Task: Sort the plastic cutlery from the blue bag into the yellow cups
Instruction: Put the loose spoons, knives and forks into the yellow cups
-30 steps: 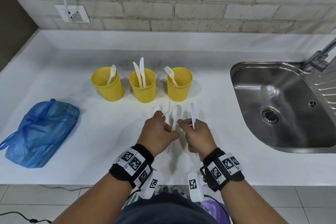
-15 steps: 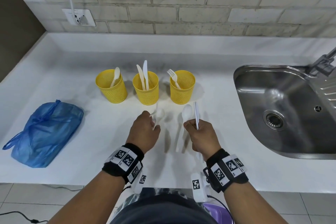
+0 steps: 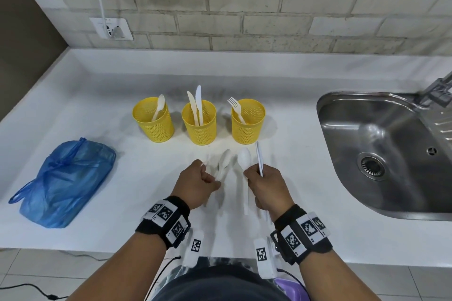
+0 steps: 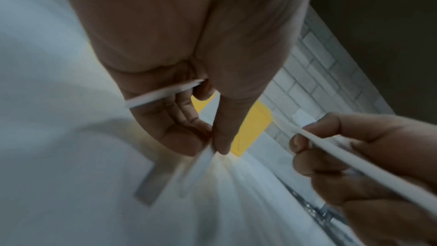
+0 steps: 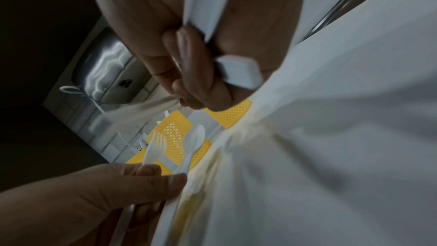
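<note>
left hand (image 3: 195, 184) grips fork (image 5: 155, 148) and spoon (image 3: 223, 162) | right hand (image 3: 267, 187) grips spoon, knife (image 3: 259, 157) | handles point back at me — cups (image 3: 199, 123) straight ahead, near

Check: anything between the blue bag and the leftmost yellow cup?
No. Head view shows only bare white counter between blue bag and leftmost yellow cup.

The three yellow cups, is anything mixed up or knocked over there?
Nothing stands out. All three stand upright in a row: left cup holds a spoon, middle cup two knives, right cup a fork. No type is mixed.
</note>
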